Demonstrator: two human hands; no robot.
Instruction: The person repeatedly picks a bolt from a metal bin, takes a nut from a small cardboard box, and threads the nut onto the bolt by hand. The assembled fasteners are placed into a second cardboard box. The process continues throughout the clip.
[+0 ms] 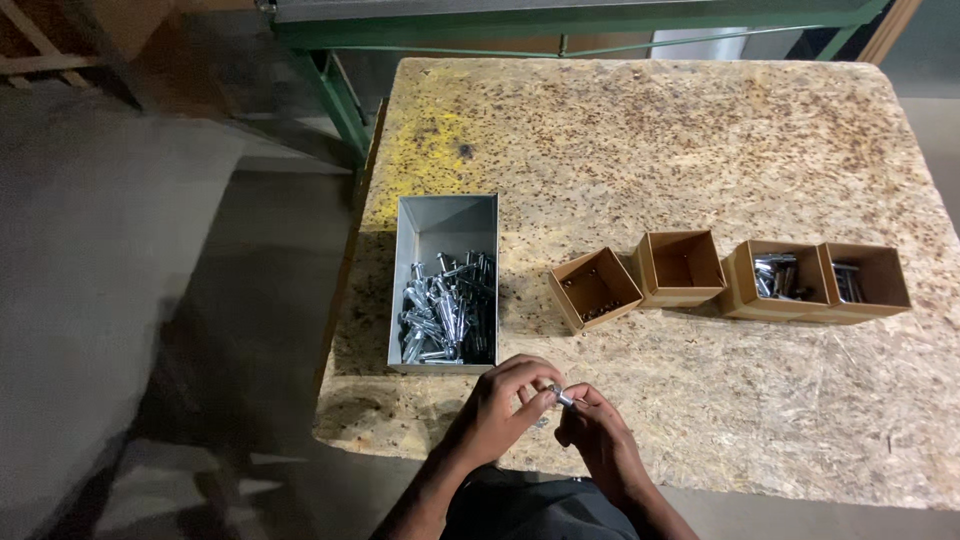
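My left hand [503, 398] and right hand [597, 425] both pinch one small metal bolt [563, 397] over the counter's [700, 150] near edge. Beyond sit one grey tray [445, 222] of bolts and four brown cardboard boxes [680, 268].
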